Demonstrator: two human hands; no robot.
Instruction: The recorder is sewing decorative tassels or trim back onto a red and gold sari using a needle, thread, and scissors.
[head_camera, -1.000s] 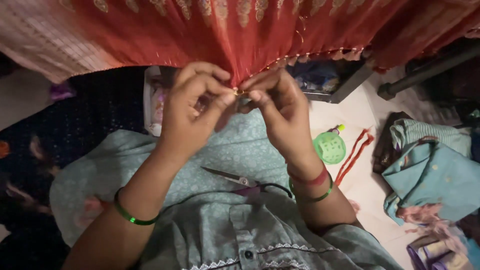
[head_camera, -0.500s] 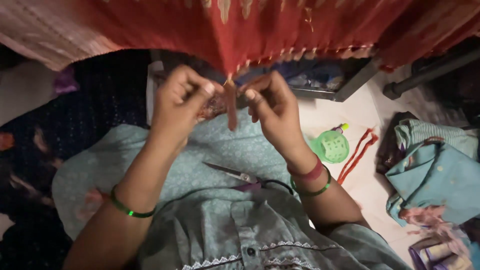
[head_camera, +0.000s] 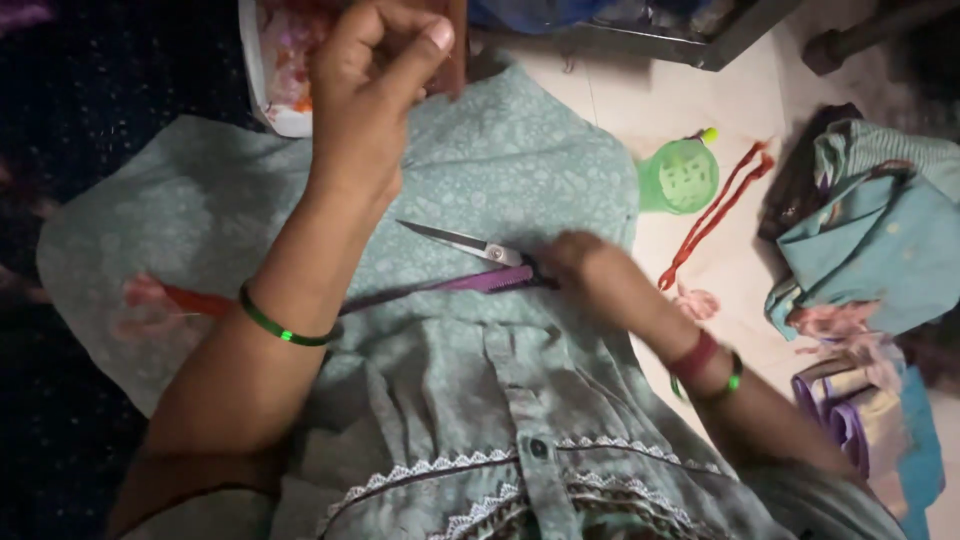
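Seen from above, a person's right hand (head_camera: 575, 262) reaches down onto a pair of scissors (head_camera: 470, 262) with purple handles, lying on pale green printed cloth (head_camera: 520, 170) across the lap; motion blur hides whether the fingers have closed on them. The left hand (head_camera: 375, 75) is raised, thumb and fingers pinched together near a white tub (head_camera: 262, 90). This looks like picking up the scissors; a firm hold on the handles comes first.

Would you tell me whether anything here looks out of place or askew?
Nothing looks damaged or spilled. The open purple-handled scissors lie on the pale green patterned cloth in the lap, by the right hand; red cords lie loose.
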